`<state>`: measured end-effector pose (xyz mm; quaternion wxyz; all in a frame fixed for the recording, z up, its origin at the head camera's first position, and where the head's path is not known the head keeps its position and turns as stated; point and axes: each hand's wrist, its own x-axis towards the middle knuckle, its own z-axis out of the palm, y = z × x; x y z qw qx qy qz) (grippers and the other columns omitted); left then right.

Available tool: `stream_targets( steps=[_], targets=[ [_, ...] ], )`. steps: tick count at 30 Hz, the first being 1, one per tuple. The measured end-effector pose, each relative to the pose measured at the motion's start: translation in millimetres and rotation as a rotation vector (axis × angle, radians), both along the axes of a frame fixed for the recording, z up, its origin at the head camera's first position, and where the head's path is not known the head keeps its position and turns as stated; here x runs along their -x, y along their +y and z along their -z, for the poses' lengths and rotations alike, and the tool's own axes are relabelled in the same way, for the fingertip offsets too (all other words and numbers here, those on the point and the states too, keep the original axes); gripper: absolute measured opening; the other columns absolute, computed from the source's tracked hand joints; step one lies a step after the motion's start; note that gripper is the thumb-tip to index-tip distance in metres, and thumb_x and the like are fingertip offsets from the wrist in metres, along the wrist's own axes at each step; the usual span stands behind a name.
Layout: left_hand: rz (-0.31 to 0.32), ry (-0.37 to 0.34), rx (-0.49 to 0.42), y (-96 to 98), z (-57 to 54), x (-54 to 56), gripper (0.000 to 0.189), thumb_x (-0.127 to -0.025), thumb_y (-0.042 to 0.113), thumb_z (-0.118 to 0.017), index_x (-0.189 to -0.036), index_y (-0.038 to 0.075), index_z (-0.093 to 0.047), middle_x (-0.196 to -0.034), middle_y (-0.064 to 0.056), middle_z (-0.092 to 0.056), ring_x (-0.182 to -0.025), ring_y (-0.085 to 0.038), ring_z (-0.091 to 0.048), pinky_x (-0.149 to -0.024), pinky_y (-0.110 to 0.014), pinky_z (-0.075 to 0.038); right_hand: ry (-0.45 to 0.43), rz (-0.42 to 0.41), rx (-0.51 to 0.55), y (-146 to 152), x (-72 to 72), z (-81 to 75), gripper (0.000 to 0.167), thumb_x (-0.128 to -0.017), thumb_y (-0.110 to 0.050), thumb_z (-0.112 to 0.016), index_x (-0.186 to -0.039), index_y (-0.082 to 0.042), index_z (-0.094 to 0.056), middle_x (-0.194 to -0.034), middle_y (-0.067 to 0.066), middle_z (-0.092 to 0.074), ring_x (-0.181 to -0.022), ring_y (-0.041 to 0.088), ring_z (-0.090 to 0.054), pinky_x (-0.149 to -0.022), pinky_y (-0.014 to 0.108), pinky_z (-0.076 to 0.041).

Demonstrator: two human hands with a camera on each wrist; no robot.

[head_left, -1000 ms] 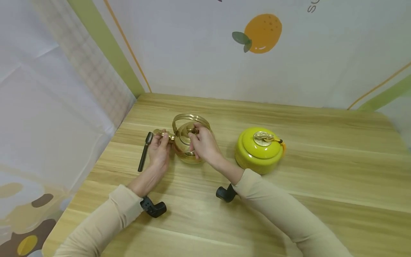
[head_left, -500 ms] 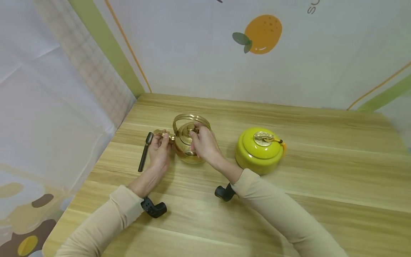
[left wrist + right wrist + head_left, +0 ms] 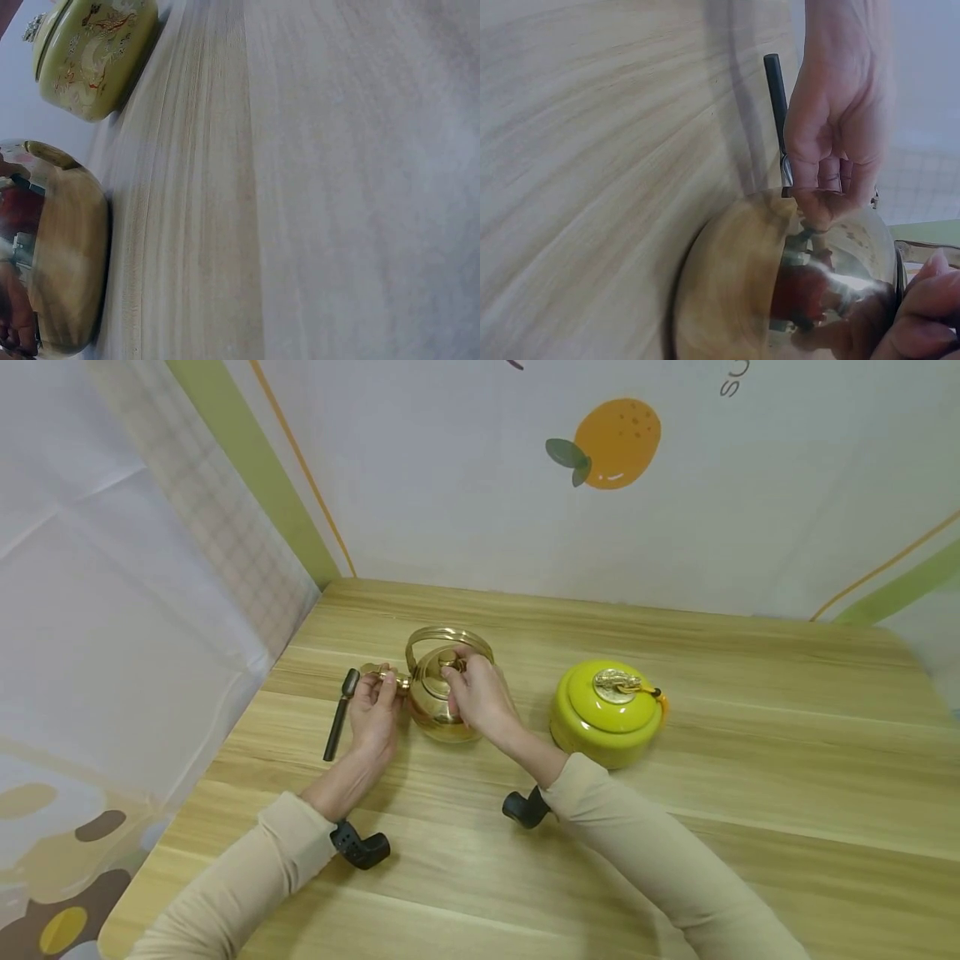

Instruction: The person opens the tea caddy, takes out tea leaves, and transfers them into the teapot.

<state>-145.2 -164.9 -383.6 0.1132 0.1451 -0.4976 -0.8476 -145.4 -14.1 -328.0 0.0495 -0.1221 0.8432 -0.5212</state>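
A shiny brass-coloured kettle [image 3: 435, 717] with an overhead handle [image 3: 448, 632] stands upright on the wooden table. My left hand [image 3: 372, 720] pinches its spout [image 3: 402, 682] on the left side. With thumb and fingers, my right hand [image 3: 484, 700] grips the knob [image 3: 447, 657] on the kettle's lid [image 3: 432, 674], which sits on the kettle. The right wrist view shows the left hand [image 3: 844, 112] at the far side of the polished kettle body [image 3: 735, 277]. In the left wrist view only part of the kettle [image 3: 71, 255] appears, and no hand directly.
Just left of my left hand lies a small scoop [image 3: 337, 725] with a dark handle. To the right of the kettle stands a lidded yellow jar [image 3: 603, 722] with an orange tassel. A printed white backdrop [image 3: 465, 510] rises behind the table [image 3: 787, 760].
Over the last second my right hand has shifted very slightly at the lid knob. My left hand, the kettle, scoop and jar stay in place; the head view tilts a little.
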Motion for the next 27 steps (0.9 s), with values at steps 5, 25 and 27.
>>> stream_targets(
  steps=[5,25,27],
  targets=[
    [0.004,-0.005,0.008,0.3,0.0,-0.4,0.005,-0.097,0.006,-0.047,-0.098,0.011,-0.047,-0.112,0.005,-0.049,-0.100,-0.007,-0.051,-0.087,-0.015,-0.046,-0.004,0.009,-0.042,0.2,-0.2,-1.0,0.048,-0.101,-0.017,-0.045,-0.141,0.005,-0.033,-0.059,0.018,-0.063,-0.027,0.008,-0.037,-0.029,0.020,-0.025],
    [-0.026,-0.004,0.040,2.8,-1.0,-1.7,0.002,-0.096,0.006,-0.049,-0.097,0.008,-0.049,-0.111,0.007,-0.052,-0.102,-0.009,-0.052,-0.079,-0.014,-0.047,0.048,0.027,-0.059,-0.4,-1.5,-0.2,0.044,-0.100,-0.017,-0.047,-0.139,0.002,-0.039,-0.053,0.014,-0.060,-0.031,0.008,-0.033,-0.030,0.019,-0.022],
    [-0.024,-0.010,0.045,2.6,-0.8,-1.7,0.003,-0.096,0.006,-0.048,-0.096,0.009,-0.048,-0.111,0.007,-0.052,-0.102,-0.009,-0.053,-0.079,-0.014,-0.046,0.052,0.028,-0.052,-0.4,-2.0,0.1,0.044,-0.099,-0.016,-0.047,-0.139,0.001,-0.040,-0.052,0.013,-0.060,-0.031,0.008,-0.033,-0.030,0.020,-0.022]
  ],
)
